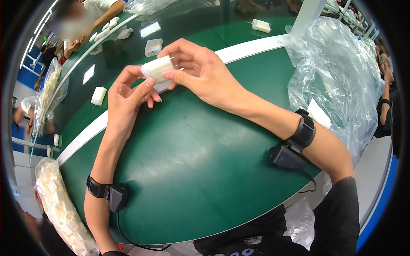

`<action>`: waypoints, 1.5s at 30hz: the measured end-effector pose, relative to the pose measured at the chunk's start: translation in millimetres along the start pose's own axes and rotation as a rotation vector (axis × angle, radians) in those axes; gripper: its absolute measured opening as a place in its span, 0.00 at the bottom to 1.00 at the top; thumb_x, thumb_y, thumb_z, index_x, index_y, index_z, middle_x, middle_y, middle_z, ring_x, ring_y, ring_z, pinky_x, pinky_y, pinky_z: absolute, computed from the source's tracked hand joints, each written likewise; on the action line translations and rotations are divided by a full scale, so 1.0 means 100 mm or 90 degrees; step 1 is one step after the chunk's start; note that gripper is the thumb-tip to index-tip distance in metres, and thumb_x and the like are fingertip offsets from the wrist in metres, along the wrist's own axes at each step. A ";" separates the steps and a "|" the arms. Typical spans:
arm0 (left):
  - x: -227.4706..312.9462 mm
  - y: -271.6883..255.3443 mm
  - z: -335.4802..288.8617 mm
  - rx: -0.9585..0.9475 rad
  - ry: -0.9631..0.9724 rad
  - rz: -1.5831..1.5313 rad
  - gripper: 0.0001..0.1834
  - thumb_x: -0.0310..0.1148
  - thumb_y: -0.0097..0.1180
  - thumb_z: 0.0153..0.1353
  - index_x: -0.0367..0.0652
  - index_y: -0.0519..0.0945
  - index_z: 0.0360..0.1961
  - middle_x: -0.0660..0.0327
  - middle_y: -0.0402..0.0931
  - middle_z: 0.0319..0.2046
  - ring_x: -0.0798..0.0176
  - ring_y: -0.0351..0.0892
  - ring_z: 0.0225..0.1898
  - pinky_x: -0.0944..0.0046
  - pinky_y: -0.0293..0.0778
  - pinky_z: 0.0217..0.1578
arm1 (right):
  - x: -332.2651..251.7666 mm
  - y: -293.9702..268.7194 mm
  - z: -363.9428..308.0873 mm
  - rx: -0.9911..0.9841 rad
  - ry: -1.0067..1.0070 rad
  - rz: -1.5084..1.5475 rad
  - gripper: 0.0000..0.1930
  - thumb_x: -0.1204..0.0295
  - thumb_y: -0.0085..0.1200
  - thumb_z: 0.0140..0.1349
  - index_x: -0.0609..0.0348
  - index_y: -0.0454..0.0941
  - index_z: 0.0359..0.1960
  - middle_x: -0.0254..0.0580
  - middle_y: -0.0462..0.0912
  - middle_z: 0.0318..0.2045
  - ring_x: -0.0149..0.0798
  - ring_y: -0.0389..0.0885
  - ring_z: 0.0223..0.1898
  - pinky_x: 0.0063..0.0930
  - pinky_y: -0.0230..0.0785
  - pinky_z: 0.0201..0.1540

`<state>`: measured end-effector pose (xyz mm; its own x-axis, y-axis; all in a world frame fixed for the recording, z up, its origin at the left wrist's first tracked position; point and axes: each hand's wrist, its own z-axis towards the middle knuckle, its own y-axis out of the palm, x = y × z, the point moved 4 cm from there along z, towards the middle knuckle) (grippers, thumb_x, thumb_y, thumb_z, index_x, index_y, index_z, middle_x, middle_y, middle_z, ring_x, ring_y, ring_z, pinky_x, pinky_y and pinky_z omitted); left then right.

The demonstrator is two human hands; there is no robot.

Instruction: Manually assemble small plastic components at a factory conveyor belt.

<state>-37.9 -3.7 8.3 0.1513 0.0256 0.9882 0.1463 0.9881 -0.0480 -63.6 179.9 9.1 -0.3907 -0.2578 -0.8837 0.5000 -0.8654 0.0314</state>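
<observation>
A small white plug housing [158, 68] with thin metal pins at its right end is held up between my two hands, above the white strip on the green table. My left hand [121, 96] grips its left end with thumb and fingers. On its right end, by the pins, the thumb and fingers of my right hand [203, 70] close in a pinch. Just beyond the hands lies a similar white housing [153, 47]. Another white plug housing [99, 96] with pins rests left of my left hand, and one more plug housing [261, 26] lies at the far right.
A white strip [252, 48] curves across the green table [192, 162]. Clear plastic bags [333, 72] bulge at the right. A bag of white parts [64, 205] stands at the lower left edge. Across the table sits another person [100, 10]. Wrist-strapped black devices trail cables.
</observation>
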 end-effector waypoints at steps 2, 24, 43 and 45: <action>0.06 0.05 -0.02 0.005 0.005 -0.012 0.15 0.28 0.62 0.64 0.35 0.74 0.49 0.55 0.75 0.46 0.65 0.82 0.31 0.70 0.74 0.29 | 0.00 -0.01 0.00 -0.003 -0.007 -0.009 0.14 0.73 0.57 0.65 0.65 0.73 0.49 0.46 0.82 0.42 0.35 0.81 0.42 0.31 0.76 0.44; 0.12 -0.02 -0.01 0.059 0.034 0.033 0.18 0.23 0.62 0.62 0.30 0.78 0.54 0.50 0.79 0.49 0.60 0.86 0.37 0.65 0.84 0.39 | 0.01 0.00 0.00 -0.012 0.004 0.017 0.16 0.77 0.54 0.63 0.66 0.72 0.53 0.44 0.79 0.45 0.35 0.78 0.48 0.31 0.78 0.49; 0.10 0.02 -0.01 0.002 0.054 0.021 0.10 0.20 0.59 0.63 0.30 0.83 0.45 0.54 0.77 0.46 0.54 0.86 0.38 0.61 0.88 0.41 | -0.01 -0.04 -0.01 -0.009 -0.012 -0.100 0.10 0.73 0.58 0.64 0.64 0.78 0.44 0.37 0.83 0.34 0.28 0.82 0.36 0.23 0.76 0.40; 0.07 0.02 0.00 -0.007 0.025 -0.024 0.09 0.22 0.60 0.63 0.31 0.83 0.44 0.54 0.77 0.47 0.56 0.86 0.39 0.62 0.87 0.43 | -0.02 -0.03 -0.02 -0.001 0.008 -0.064 0.10 0.73 0.58 0.64 0.63 0.78 0.44 0.37 0.83 0.34 0.28 0.82 0.38 0.24 0.75 0.42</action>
<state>-36.6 -1.5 15.3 0.1829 -0.0181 0.9830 0.1629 0.9866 -0.0122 -62.7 183.5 9.5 -0.4289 -0.1637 -0.8884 0.4601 -0.8859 -0.0589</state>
